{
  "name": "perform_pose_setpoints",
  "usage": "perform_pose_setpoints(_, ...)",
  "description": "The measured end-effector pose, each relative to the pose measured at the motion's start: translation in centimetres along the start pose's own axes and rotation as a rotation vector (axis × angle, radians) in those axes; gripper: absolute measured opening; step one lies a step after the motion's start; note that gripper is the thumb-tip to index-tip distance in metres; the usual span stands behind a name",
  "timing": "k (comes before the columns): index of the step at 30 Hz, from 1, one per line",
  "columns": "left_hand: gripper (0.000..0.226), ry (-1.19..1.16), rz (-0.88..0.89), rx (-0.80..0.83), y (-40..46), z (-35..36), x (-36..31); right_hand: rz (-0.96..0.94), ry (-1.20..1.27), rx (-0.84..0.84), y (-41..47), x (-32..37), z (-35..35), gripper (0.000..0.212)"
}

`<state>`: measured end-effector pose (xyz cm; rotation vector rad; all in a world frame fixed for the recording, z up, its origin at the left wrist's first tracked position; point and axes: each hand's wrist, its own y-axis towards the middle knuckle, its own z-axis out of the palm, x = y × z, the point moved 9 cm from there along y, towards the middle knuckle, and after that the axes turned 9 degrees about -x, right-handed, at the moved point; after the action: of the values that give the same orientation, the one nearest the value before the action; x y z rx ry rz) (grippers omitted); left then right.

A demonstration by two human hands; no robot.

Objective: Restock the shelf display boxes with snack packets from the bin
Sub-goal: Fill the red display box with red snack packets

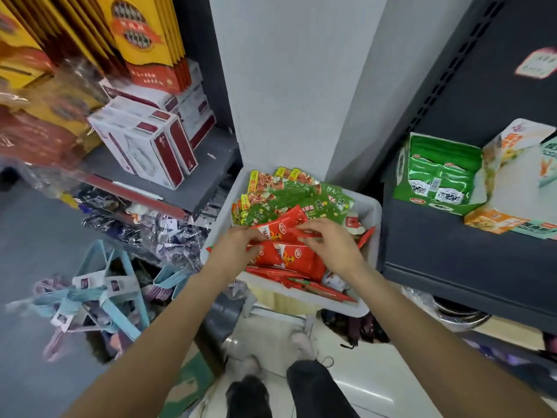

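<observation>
Red snack packets (289,254) are lying heaped in the near half of a pale grey plastic bin (369,212), and both hands are working in that heap. In the head view, the left hand (233,251) is reaching in from the bin's left rim, its fingers curling onto the edge of the red packets, its grip pinching them. The right hand (331,242) is arching over the pile just beside the left, its fingertips (304,229) pinching the end of one red packet, so that grip is closing on a packet too. Beyond both grips, toward the far wall of the bin, green snack packets (289,200) are lying fanned out, with yellow-topped packets (283,173) tucked behind them. To the right of the right grip and higher, a green display box (404,176) is standing open on a dark shelf (452,236), showing rows of green packets inside; an orange and white display box (512,206) is sitting just beside it, further right. To the left of the left grip and higher, white and maroon cartons (144,143) are stacking up on another grey shelf, under tall yellow boxes (141,37). Below the left forearm, pale blue hangers (99,294) are lying bundled on the floor.
</observation>
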<state>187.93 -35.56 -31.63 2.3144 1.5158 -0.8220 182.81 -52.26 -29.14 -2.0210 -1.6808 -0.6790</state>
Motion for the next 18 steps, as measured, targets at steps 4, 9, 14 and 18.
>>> perform_pose_setpoints(4,0.02,0.037,0.169,0.079,0.1,0.0,-1.2,0.114,0.079,-0.28,-0.8,0.4,-3.0,0.025)
perform_pose_setpoints(9,0.005,-0.107,0.264,0.008,0.8,-2.6,-2.9,0.101,0.056,-0.394,-1.5,2.7,-4.8,0.019)
perform_pose_setpoints(14,0.002,-0.401,0.167,-0.098,1.2,-6.7,-3.4,0.26,0.225,-0.495,-2.2,3.1,-7.1,0.018)
perform_pose_setpoints(18,0.009,-0.523,0.197,-0.113,0.9,-9.3,-6.2,0.253,0.301,-0.56,-3.0,4.2,-9.7,0.014)
